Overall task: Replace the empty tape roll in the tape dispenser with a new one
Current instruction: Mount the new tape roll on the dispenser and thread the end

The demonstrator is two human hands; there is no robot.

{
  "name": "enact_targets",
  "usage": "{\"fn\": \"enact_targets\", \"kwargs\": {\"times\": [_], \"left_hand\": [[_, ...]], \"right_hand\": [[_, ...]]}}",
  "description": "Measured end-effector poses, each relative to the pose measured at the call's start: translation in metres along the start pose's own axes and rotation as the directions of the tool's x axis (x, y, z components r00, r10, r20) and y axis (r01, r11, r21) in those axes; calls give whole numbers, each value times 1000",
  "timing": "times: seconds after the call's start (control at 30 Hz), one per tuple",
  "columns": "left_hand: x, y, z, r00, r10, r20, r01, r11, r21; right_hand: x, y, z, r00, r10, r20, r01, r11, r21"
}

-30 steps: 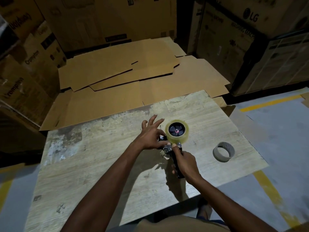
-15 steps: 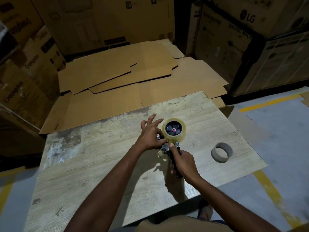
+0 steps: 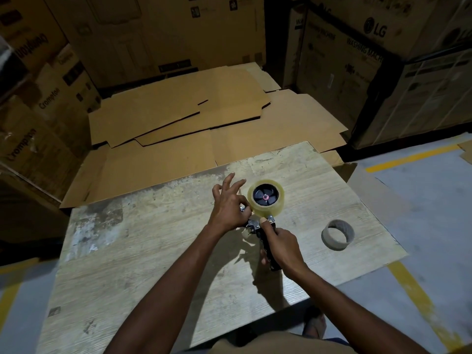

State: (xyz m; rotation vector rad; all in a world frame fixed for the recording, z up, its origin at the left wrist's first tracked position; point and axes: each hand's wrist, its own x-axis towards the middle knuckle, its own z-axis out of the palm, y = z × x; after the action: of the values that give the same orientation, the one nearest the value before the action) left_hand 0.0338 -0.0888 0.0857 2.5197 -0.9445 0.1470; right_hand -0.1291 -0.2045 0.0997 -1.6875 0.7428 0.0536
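Observation:
A new clear tape roll (image 3: 277, 200) sits on the black hub of the tape dispenser (image 3: 265, 196), held above a worn wooden table (image 3: 143, 254). My right hand (image 3: 281, 245) grips the dispenser's black handle (image 3: 273, 264), thumb stretched up to the metal bracket by the roll. At the roll's left edge my left hand (image 3: 228, 206) pinches with thumb and forefinger, the other fingers spread upward. What it pinches is hidden behind the hand. The empty cardboard core (image 3: 337, 235) lies on the table to the right, apart from both hands.
Flattened cardboard sheets (image 3: 204, 123) cover the floor beyond the table. Stacked cartons (image 3: 370, 60) wall in the back and both sides. The grey floor with yellow lines (image 3: 413, 157) lies to the right. A foot in a sandal (image 3: 315, 325) shows below the table's near edge.
Both hands and the dispenser have hardly shifted. The left hand's fingers stay at the roll's left edge, spreading slightly. The empty core has not moved.

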Motion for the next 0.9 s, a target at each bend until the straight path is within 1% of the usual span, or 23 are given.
{"fn": "enact_targets", "kwargs": {"times": [0.13,0.2,0.33,0.6,0.67,0.77,0.9], "left_hand": [[1,2,-3,998,22,60,-23,1000,7],[1,3,-1,997,24,76,-23,1000,-15],[1,5,4,998,16,55,-12,997,-77],[3,9,7,998,14,64,-6,993,-120],[6,11,7,997,39,60,-31,992,-119],[7,15,4,992,118,40,-114,989,-95],[10,16,-1,978,206,34,-201,975,-98]], "right_hand": [[-1,0,-2,999,35,7,-35,999,30],[0,1,-3,999,43,7,-43,999,23],[5,0,-6,998,55,4,-55,998,-2],[5,-7,-15,991,134,2,-133,990,55],[7,-10,-18,988,154,8,-155,985,75],[13,-17,-27,980,196,45,-200,971,129],[17,-24,-41,976,200,80,-208,972,105]]}}
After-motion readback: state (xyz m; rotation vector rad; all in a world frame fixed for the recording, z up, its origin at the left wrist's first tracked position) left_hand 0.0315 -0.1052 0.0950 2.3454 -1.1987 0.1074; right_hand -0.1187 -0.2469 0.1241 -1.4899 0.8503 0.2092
